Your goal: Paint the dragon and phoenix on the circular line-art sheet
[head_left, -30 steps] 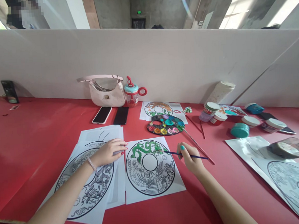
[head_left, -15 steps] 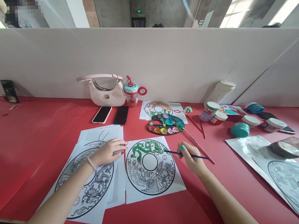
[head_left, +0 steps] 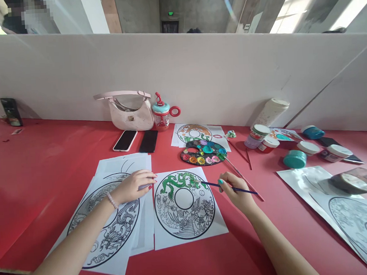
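Observation:
My right hand (head_left: 237, 189) pinches a thin blue paintbrush (head_left: 216, 185), its tip on the green dragon at the top of a printed sheet (head_left: 190, 203). That sheet carries a ring design with a dragon above and a phoenix below; the phoenix part is uncoloured. My left hand (head_left: 133, 187) lies with fingers stretched out over the edge of a stack of line-drawn sheets (head_left: 115, 241), its fingertips reaching the painted sheet's left edge. Beyond the painted sheet sits a black palette (head_left: 192, 162) with many paint colours, a red-handled brush (head_left: 244, 178) leaning on it.
Behind are a white handbag (head_left: 131, 118), a cup with a red handle (head_left: 162, 118) and two phones (head_left: 148, 142). A part-coloured sheet (head_left: 194, 133) lies past the palette. At right stand several paint jars (head_left: 294, 159), a white bottle (head_left: 272, 111) and more printed sheets (head_left: 340, 211).
The brush tip and my right hand have shifted slightly up over the dragon's head area. My left hand stays in place.

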The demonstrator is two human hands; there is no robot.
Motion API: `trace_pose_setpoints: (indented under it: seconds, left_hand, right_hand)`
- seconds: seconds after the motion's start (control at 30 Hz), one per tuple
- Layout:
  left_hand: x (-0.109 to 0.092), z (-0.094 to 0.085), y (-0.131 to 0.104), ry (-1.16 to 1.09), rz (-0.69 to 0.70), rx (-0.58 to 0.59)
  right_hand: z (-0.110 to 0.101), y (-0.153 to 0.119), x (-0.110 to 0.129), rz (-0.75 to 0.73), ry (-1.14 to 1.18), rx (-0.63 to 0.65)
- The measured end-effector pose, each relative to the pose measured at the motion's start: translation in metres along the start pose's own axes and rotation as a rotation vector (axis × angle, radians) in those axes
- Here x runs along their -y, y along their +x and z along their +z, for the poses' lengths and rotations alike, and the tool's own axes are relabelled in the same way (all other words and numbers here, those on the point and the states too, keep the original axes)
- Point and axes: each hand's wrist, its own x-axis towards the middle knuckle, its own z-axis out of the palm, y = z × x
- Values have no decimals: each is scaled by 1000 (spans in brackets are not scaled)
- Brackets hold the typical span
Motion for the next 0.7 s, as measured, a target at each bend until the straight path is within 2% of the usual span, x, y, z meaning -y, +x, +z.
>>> trace_pose_setpoints:
  seconds: [0.2,0.43,0.7]
  left_hand:
    - [0,0,0,-3,1,1]
    - [0,1,0,-4,4,-9]
    - [0,0,0,-5,-6,4]
  right_hand:
    - [-5,2,-1,10,21,3]
    - [-10,5,3,42,-16,66]
    - [-10,2,0,1,-31,107]
